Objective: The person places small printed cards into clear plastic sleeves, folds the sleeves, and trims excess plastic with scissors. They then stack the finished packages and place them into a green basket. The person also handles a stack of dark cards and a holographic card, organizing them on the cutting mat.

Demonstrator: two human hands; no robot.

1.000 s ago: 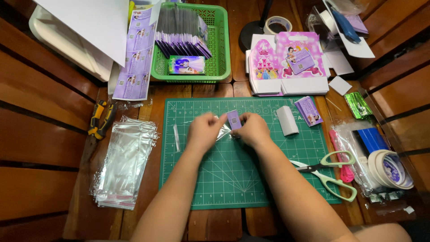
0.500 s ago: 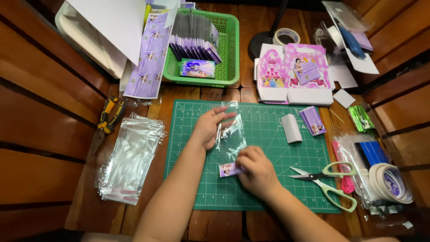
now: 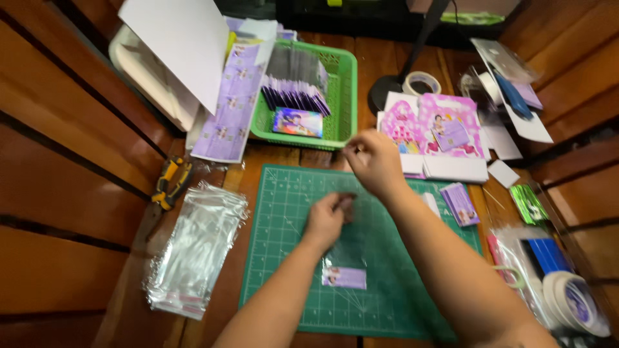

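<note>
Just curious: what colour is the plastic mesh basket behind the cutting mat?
Bright green plastic mesh basket, clearest in the head view.

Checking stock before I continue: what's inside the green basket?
The green basket holds a row of dark purple packets standing on edge and one colourful card lying flat. Anything beneath them is covered.

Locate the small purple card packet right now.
Head view: the small purple card packet lies flat on the green cutting mat, lower centre, just below the left hand.
</note>
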